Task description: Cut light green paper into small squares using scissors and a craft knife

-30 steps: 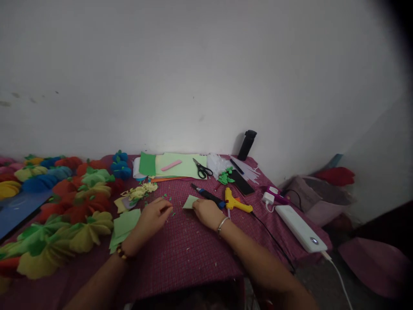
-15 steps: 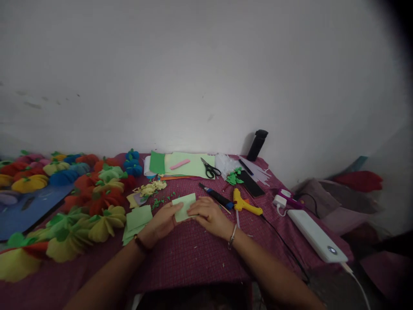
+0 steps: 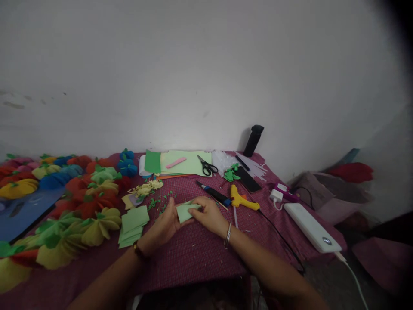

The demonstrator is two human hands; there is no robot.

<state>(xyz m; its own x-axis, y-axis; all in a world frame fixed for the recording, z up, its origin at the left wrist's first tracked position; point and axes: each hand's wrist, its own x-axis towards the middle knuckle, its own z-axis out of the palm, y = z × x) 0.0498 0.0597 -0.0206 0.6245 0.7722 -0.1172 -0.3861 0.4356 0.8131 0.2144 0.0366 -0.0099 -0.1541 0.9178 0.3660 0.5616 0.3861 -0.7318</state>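
Note:
A small light-green sheet (image 3: 185,212), felt or paper, is between my hands over the table's front half. My right hand (image 3: 209,217) pinches its right side between thumb and fingers. My left hand (image 3: 166,224) lies under the sheet with its thumb raised off it, and the fingers behind the sheet are partly hidden. Left of my left hand lies a stack of light-green squares (image 3: 133,226). Beyond my hands are small green scraps (image 3: 156,203) and a pile of pale-yellow pieces (image 3: 146,188).
Colourful felt pumpkins (image 3: 93,193) crowd the left side. Behind lie scissors (image 3: 207,166) and green sheets (image 3: 190,157). On the right are a blue-black cutter (image 3: 214,193), yellow glue gun (image 3: 241,200) with cord, black phone (image 3: 249,179), white power bank (image 3: 311,228) and black bottle (image 3: 253,141).
My left thumb has lifted off the light-green sheet. My right hand now pinches the sheet's right side, and the sheet looks shorter and more tilted. The view has shifted slightly.

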